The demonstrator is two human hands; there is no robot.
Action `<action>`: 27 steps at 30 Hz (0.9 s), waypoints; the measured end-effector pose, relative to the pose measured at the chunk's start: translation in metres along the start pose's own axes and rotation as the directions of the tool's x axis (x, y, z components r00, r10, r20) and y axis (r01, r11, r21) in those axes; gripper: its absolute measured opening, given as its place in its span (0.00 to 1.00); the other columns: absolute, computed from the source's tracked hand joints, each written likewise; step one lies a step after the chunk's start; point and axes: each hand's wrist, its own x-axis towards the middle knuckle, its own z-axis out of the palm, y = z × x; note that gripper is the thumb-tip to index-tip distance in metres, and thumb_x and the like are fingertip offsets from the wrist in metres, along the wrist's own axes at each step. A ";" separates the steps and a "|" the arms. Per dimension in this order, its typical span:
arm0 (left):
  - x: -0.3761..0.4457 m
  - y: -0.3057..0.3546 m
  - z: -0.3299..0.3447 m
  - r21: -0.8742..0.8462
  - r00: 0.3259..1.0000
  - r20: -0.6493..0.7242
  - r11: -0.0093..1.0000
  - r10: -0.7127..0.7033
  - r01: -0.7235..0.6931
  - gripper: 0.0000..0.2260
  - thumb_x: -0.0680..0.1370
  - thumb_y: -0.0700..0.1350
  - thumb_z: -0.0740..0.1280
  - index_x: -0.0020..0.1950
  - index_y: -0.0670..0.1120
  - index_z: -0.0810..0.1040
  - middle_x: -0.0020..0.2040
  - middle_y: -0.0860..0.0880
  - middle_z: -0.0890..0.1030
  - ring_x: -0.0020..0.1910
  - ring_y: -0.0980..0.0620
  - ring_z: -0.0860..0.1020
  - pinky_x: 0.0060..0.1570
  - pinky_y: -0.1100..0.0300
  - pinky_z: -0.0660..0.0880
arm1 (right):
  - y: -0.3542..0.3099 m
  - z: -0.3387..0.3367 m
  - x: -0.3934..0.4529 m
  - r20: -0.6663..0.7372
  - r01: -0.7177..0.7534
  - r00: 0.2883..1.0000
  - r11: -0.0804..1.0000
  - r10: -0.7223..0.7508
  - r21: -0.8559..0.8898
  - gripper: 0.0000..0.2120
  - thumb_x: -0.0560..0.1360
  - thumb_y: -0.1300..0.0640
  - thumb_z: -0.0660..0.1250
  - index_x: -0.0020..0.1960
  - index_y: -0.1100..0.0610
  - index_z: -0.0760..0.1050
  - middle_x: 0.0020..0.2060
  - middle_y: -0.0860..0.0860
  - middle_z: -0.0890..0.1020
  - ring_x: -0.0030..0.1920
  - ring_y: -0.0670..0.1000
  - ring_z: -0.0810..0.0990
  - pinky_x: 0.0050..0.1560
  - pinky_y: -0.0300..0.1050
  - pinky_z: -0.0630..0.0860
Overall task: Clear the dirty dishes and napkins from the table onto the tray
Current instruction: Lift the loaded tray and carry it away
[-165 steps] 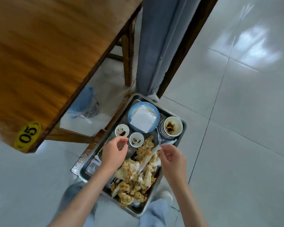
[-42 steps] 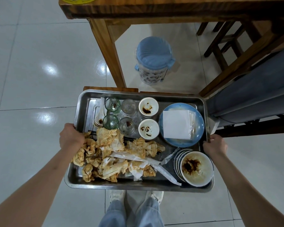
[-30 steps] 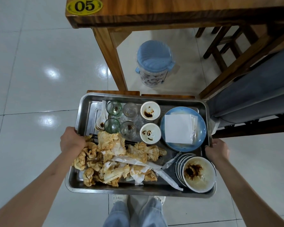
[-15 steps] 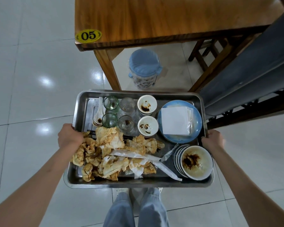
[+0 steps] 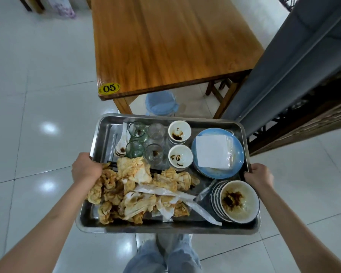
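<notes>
Head view – tray (image 5: 104, 134) long axis left-right, level; left hand (image 5: 86, 169), right hand (image 5: 259, 179) grip short ends.

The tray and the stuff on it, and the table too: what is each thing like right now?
Tray: held up off the floor, loaded.
Left hand: grips the tray's left rim.
Right hand: grips the right rim.
Napkins: crumpled, stained, piled.
Glasses: upright, dregs in some.
Small cups: upright, sauce-smeared.
Blue plate: flat, white packet on it.
Bowls: stacked, top one dirty.
Table: bare wood top.
</notes>
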 end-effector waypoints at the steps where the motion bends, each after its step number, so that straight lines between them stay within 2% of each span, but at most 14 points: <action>1: -0.004 0.005 -0.004 -0.001 1.000 0.002 1.000 0.005 -0.005 0.03 0.73 0.33 0.64 0.45 0.37 0.75 0.39 0.39 0.77 0.40 0.40 0.75 0.38 0.52 0.71 | 0.001 -0.008 -0.003 -0.011 -0.001 1.000 1.000 0.001 0.006 0.02 0.67 0.68 0.65 0.36 0.64 0.75 0.30 0.59 0.76 0.36 0.61 0.74 0.36 0.46 0.68; 7: -0.026 0.027 -0.024 0.016 0.999 0.031 0.999 0.030 -0.030 0.05 0.74 0.34 0.64 0.49 0.37 0.75 0.44 0.38 0.79 0.45 0.37 0.77 0.43 0.49 0.74 | 0.009 -0.051 -0.024 -0.056 -0.012 0.998 0.999 0.014 0.030 0.03 0.67 0.68 0.65 0.35 0.65 0.75 0.30 0.60 0.75 0.35 0.61 0.73 0.36 0.46 0.69; 12: -0.039 0.039 -0.039 0.027 0.994 0.046 0.994 0.102 -0.103 0.03 0.73 0.33 0.63 0.46 0.37 0.75 0.40 0.39 0.78 0.41 0.39 0.76 0.37 0.52 0.72 | 0.017 -0.078 -0.041 -0.063 -0.034 0.997 0.997 0.038 0.062 0.06 0.67 0.68 0.65 0.32 0.62 0.72 0.28 0.57 0.73 0.32 0.57 0.71 0.30 0.43 0.65; 16: -0.052 0.046 -0.049 0.033 0.985 0.049 0.985 0.167 -0.169 0.01 0.74 0.33 0.64 0.43 0.37 0.75 0.37 0.41 0.76 0.36 0.43 0.74 0.33 0.53 0.68 | 0.026 -0.094 -0.059 -0.069 -0.074 0.994 0.993 0.081 0.095 0.04 0.66 0.67 0.65 0.34 0.63 0.73 0.28 0.56 0.73 0.31 0.55 0.70 0.28 0.41 0.64; 21: -0.062 0.061 -0.061 0.042 0.961 0.056 0.961 0.270 -0.272 0.04 0.73 0.34 0.65 0.46 0.38 0.77 0.39 0.41 0.76 0.40 0.41 0.74 0.39 0.53 0.69 | 0.046 -0.109 -0.083 -0.111 -0.122 0.984 0.984 0.137 0.129 0.01 0.66 0.67 0.65 0.35 0.65 0.74 0.29 0.57 0.74 0.31 0.55 0.70 0.27 0.38 0.63; 27: -0.083 0.082 -0.065 0.052 0.909 0.095 0.910 0.406 -0.412 0.06 0.72 0.34 0.66 0.48 0.37 0.78 0.39 0.40 0.76 0.38 0.43 0.70 0.39 0.53 0.67 | 0.083 -0.121 -0.126 -0.184 -0.199 0.956 0.966 0.228 0.165 0.04 0.65 0.68 0.66 0.33 0.62 0.72 0.27 0.55 0.70 0.29 0.53 0.67 0.26 0.37 0.62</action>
